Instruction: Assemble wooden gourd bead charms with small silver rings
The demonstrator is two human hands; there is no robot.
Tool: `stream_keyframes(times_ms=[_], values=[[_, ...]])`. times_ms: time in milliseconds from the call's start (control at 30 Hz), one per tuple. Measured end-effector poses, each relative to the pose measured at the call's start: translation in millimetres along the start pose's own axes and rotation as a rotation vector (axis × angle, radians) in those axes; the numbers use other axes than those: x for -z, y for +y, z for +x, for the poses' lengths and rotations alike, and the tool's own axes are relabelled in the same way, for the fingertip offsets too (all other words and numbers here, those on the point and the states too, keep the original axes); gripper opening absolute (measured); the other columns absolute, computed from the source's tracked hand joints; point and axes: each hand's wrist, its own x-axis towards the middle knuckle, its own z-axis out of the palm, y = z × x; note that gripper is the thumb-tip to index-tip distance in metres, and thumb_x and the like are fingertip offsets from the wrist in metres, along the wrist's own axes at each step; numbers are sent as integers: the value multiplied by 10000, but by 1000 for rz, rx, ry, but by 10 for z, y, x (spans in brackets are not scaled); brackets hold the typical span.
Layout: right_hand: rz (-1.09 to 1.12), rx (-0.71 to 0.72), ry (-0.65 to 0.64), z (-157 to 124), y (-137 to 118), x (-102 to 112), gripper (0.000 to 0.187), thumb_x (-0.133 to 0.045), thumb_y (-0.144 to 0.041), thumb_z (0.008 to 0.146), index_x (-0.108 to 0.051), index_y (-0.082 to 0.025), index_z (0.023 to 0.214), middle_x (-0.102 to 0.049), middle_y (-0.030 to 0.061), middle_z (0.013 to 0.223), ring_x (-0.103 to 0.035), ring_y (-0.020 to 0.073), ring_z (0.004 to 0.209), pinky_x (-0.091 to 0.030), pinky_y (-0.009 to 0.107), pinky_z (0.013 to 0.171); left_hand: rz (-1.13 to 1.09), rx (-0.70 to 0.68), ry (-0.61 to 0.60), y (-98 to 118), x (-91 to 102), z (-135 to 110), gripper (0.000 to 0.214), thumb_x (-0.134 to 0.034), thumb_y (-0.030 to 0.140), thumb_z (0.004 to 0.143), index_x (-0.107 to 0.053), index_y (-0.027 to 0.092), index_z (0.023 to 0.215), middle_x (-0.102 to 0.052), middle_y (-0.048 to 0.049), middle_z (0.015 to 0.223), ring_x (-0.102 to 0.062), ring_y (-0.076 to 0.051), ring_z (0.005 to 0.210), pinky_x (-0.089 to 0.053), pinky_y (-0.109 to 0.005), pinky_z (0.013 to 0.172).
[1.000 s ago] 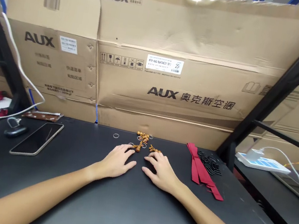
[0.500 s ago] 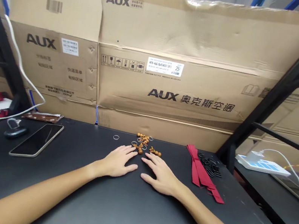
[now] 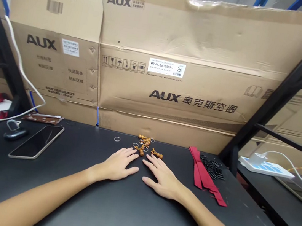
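Observation:
My left hand (image 3: 119, 165) rests flat on the black table (image 3: 128, 213), fingers apart and holding nothing. Mirroring it, my right hand (image 3: 163, 177) lies palm down with its fingers spread, also without anything in it. Just beyond the fingertips is a small heap of brown gourd-shaped pendants (image 3: 144, 141) with orange cords and metal rings. One more brown pendant (image 3: 158, 154) lies at the tips of my right fingers; whether they touch it I cannot tell. A loose metal ring (image 3: 117, 139) sits by itself beyond my left hand.
Red ribbon strips (image 3: 205, 176) and black clips (image 3: 213, 167) lie to the right. At left are a phone (image 3: 37, 142), a black key fob-like object (image 3: 16, 133) and a brown wrapper (image 3: 42, 117). Cardboard (image 3: 166, 92) stands behind; a power strip (image 3: 266, 167) sits far right.

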Motion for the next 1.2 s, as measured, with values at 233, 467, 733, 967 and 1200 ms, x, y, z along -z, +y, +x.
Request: stream_keyframes(times_ms=[233, 467, 733, 967, 1200], values=[[-8, -8, -11, -2, -3, 3, 644, -438, -577, 914, -375, -222, 1446, -271, 87, 1540, -214, 289, 1425, -216, 503, 1162, 13, 1, -18, 6, 10, 6, 591, -375, 563, 942, -446, 194, 1399, -396, -105, 1478, -338, -284, 1377, -259, -462, 1137], [-14, -16, -25, 3, -7, 14, 657, -417, -597, 913, -371, -219, 1449, -255, 82, 1546, -198, 282, 1430, -206, 492, 1167, 19, -12, 7, -5, -5, 1, 581, -374, 561, 943, -448, 209, 1398, -408, -92, 1472, -344, -281, 1374, -267, -456, 1134], [-5, -15, -26, 1, 8, 10, 671, -414, -605, 910, -367, -211, 1451, -258, 94, 1544, -200, 291, 1429, -206, 495, 1165, 26, -12, -7, 0, 0, 4, 588, -365, 560, 946, -440, 200, 1404, -403, -102, 1474, -339, -283, 1377, -265, -459, 1135], [-12, 20, 44, -9, 20, -37, 618, -467, -566, 903, -425, -218, 1413, -332, 108, 1514, -281, 288, 1399, -269, 490, 1136, 15, -31, 4, 11, 19, -3, 553, -395, 521, 949, -458, 191, 1388, -431, -109, 1455, -355, -289, 1365, -276, -474, 1129], [-131, -73, 369, 70, 103, -47, 270, -540, -357, 893, -639, -218, 1102, -556, 118, 1288, -465, 300, 1193, -425, 484, 957, 51, 17, 149, -37, 59, 5, 421, -467, 441, 928, -590, 171, 1227, -535, -118, 1348, -477, -261, 1263, -376, -408, 1078]])
